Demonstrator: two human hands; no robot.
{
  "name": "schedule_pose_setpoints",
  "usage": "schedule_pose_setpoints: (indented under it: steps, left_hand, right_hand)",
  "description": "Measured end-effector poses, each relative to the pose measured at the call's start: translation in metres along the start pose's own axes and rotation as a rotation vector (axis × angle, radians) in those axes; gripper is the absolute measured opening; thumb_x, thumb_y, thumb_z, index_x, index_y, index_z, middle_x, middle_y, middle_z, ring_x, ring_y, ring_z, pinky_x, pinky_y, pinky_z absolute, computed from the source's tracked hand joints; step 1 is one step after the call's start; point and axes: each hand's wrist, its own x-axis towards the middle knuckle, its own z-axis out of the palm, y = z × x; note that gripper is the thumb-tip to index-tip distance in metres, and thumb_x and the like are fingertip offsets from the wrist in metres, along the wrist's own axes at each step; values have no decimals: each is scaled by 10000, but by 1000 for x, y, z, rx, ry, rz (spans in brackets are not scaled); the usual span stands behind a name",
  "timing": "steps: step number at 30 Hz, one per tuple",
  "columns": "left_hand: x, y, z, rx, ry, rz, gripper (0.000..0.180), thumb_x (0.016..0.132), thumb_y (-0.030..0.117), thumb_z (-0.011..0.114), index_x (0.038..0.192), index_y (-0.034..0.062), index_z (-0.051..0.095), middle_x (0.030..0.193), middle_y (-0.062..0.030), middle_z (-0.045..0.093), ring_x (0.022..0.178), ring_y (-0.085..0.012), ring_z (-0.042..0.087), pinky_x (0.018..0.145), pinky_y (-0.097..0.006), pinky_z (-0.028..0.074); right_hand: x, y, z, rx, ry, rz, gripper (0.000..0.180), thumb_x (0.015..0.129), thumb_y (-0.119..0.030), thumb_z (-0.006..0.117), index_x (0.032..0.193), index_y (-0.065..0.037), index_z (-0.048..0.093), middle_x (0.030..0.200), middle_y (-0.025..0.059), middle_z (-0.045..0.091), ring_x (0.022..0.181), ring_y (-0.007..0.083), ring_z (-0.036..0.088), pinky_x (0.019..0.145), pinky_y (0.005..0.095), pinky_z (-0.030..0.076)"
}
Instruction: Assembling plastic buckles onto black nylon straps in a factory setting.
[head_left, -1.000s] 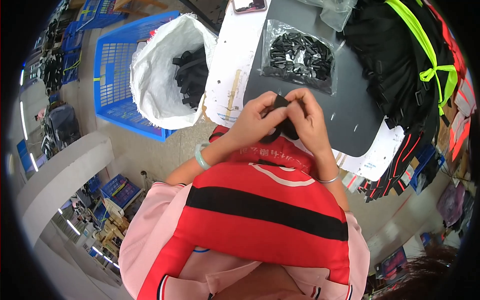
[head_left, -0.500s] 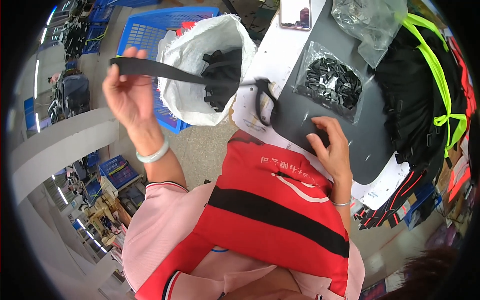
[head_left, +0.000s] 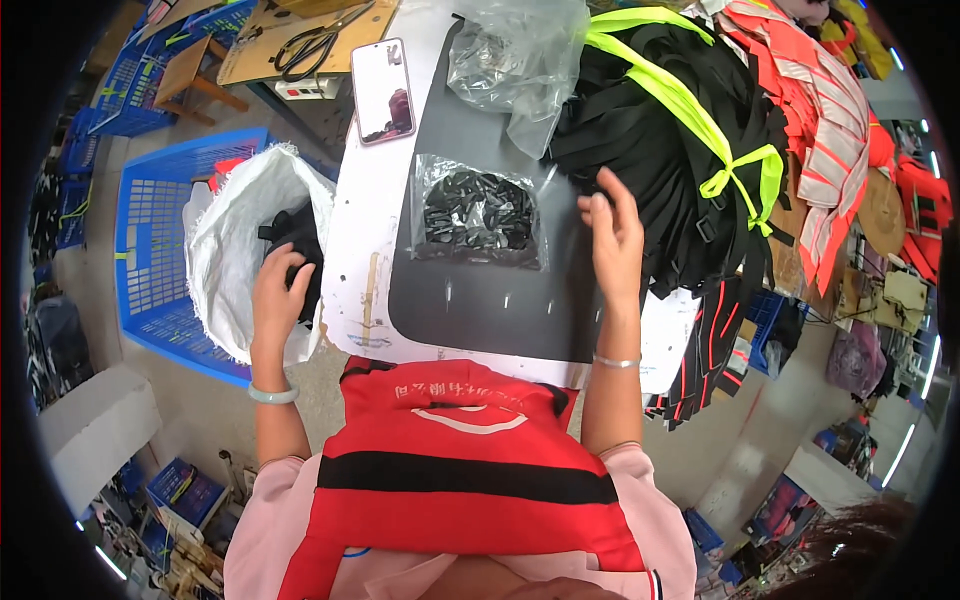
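My left hand hovers over the mouth of a white woven sack, its fingers loosely bent and the thumb apart. Black webbing straps lie inside the sack, partly hidden by this hand; no strap shows between its fingers. At the left edge of a large heap of black straps, my right hand is raised with fingers apart and nothing in it. A bright yellow-green band is tied round the heap. Between my hands, a clear bag of small black buckles rests on a dark grey mat.
Behind the sack stands a blue plastic basket. A phone lies on the white table, and a crumpled clear bag lies at the mat's far end. Scissors lie on a wooden table. Orange-and-grey strips are piled at far right.
My left hand has let go of the long black strap and come down over the sack. My right hand has moved from the mat to the strap heap. The view has swung right.
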Motion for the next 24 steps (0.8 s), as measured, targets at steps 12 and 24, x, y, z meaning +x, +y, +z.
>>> schedule_pose_setpoints:
  steps: [12,24]
  left_hand:
    - [36,172,59,-1001,-354,161,200,822,38,643,1016,2,609,1018,-105,614,891,-202,627,748,-288,503]
    - [6,188,77,-1168,-795,-73,111,893,74,592,978,8,565,848,-12,618,820,-53,565,730,-205,457]
  right_hand:
    - [30,-10,-2,319,28,98,318,973,-206,472,1172,14,585,881,45,646,816,81,578,723,210,447]
    - [-59,-10,26,898,-286,491,340,968,-225,473,1200,21,516,1055,140,621,975,243,595,877,386,460]
